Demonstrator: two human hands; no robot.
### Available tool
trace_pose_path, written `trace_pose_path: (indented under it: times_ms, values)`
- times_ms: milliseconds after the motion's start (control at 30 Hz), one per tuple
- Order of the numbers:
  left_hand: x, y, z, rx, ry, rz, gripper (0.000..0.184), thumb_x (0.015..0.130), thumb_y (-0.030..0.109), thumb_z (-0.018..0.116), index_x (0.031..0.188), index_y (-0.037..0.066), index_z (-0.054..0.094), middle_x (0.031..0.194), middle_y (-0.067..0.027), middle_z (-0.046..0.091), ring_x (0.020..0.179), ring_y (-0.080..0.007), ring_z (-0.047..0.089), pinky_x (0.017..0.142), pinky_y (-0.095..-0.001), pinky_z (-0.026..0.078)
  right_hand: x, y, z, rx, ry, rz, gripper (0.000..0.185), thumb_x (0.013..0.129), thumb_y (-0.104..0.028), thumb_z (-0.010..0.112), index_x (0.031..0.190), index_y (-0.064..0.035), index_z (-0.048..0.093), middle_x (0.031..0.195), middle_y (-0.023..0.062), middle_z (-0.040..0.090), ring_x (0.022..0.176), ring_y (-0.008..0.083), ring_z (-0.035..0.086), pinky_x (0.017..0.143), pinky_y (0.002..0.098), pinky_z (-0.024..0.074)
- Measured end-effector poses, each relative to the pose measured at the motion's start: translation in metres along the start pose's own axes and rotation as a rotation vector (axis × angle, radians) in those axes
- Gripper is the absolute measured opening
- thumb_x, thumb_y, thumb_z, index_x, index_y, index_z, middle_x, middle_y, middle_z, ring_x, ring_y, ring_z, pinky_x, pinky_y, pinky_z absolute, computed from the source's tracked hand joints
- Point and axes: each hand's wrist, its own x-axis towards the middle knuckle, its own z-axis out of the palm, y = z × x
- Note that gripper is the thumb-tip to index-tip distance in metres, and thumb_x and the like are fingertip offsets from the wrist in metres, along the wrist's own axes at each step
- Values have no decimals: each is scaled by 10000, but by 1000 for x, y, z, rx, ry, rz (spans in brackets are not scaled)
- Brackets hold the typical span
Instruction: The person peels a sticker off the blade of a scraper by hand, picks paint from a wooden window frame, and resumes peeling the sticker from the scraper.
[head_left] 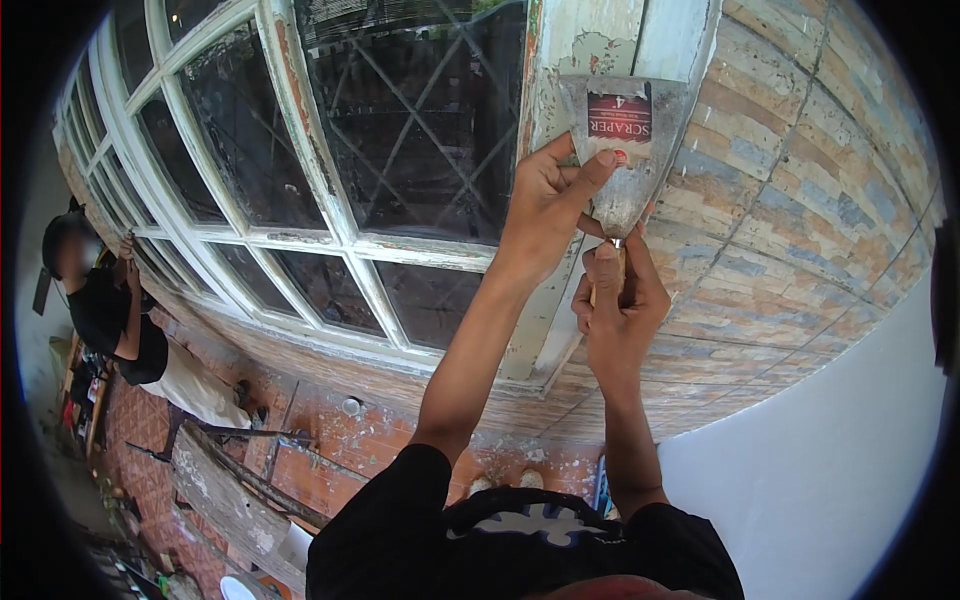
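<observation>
A wide metal scraper (632, 190) with a red and black label is held up against the window frame (592, 52), whose pale paint is chipped and peeling. My right hand (622, 300) is closed around its handle, just below the blade. With thumb on the blade's face and fingers behind its left side, my left hand (557, 195) grips the scraper's blade. The blade's wide edge points up, and its label reads upside down from here. Whether the edge touches the frame I cannot tell.
Left of my arms is a paned window (420, 130) with flaking bars. A stone-tiled wall (770, 190) lies to the right. Another person (105, 300) stands at the far left by the window. Below are a worn wooden plank (225, 480) and paint flakes on the tiled floor (385, 450).
</observation>
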Motion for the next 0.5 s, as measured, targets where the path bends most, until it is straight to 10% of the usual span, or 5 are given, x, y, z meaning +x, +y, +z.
trace_pose_path:
  times_ms: [500]
  values:
    - [1,-2,3,-16,-1,23,350,990,189,595,1221,-69,542,998,-197,714,774,-265,738,617,-364,648,4,-3,-8,-37,-17,14,478,1015,-181,568,1409,67,458,720,-5,516,516,31,444,397,187,286]
